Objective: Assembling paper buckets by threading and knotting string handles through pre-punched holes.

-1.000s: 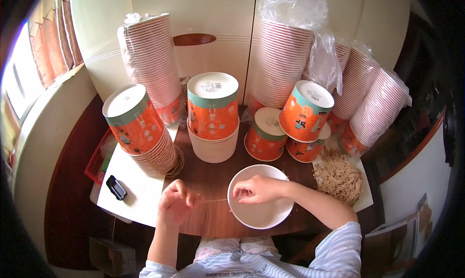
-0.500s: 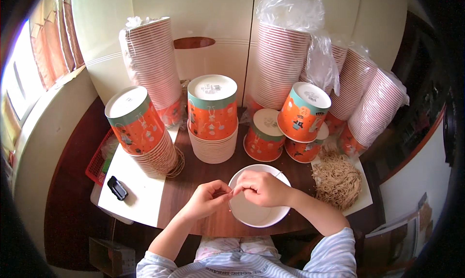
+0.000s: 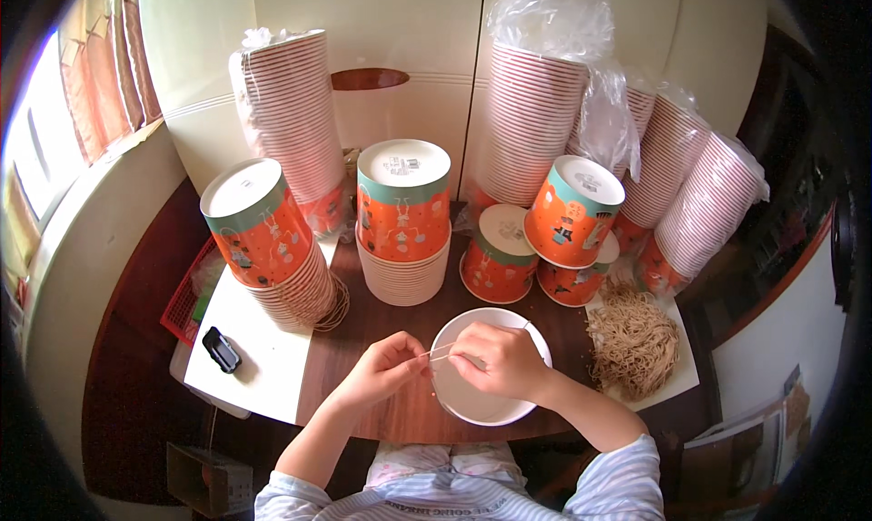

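A thin beige string runs in two strands across the small gap between my hands. My left hand pinches one end of it between thumb and fingertips. At the other end, my right hand grips it with curled fingers. Below the right hand stands a white paper tub, its mouth facing up; the hand and wrist cover part of it. A short thin strand shows at its far right rim. A tangled heap of similar beige strings lies to the right.
Upside-down orange paper tubs with teal bands stand in a left stack, a middle stack and a right group. Beige loops hang at the left stack. Tall plastic-wrapped stacks rise behind. A black plastic piece lies front left.
My hands have drawn slightly apart, and the string now shows as two strands between them. The view has shifted a little; the tubs stand as before.
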Demonstrator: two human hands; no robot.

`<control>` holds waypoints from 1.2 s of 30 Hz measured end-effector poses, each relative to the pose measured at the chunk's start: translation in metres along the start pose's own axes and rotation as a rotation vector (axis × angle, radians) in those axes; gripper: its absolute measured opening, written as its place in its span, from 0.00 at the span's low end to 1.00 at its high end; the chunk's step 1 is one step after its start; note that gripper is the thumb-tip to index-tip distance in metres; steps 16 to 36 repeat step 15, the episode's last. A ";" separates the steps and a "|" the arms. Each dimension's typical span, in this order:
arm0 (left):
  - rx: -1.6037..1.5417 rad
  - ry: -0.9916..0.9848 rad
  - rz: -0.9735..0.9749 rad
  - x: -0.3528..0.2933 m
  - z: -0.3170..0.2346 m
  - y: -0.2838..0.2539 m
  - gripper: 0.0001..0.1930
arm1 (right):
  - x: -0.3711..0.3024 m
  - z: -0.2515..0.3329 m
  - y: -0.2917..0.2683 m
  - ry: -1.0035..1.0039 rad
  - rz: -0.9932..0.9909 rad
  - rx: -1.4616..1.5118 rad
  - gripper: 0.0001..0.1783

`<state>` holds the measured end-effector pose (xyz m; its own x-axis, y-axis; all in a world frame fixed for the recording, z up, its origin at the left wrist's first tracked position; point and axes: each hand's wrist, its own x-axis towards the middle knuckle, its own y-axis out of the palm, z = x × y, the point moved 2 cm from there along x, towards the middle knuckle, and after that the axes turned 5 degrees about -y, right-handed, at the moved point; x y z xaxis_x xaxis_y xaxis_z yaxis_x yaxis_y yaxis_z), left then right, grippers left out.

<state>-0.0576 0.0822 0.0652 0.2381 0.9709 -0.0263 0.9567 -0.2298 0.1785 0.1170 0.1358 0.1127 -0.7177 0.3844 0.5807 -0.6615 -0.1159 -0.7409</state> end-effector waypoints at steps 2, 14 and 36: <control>-0.112 -0.008 -0.043 0.001 0.005 -0.004 0.04 | -0.003 0.005 -0.002 0.007 -0.003 -0.009 0.02; 0.015 -0.015 -0.109 -0.003 0.005 -0.006 0.05 | -0.008 0.017 0.012 -0.068 0.091 -0.127 0.10; 0.014 -0.014 -0.113 -0.004 0.005 -0.006 0.05 | -0.005 0.012 0.011 -0.008 0.070 -0.097 0.11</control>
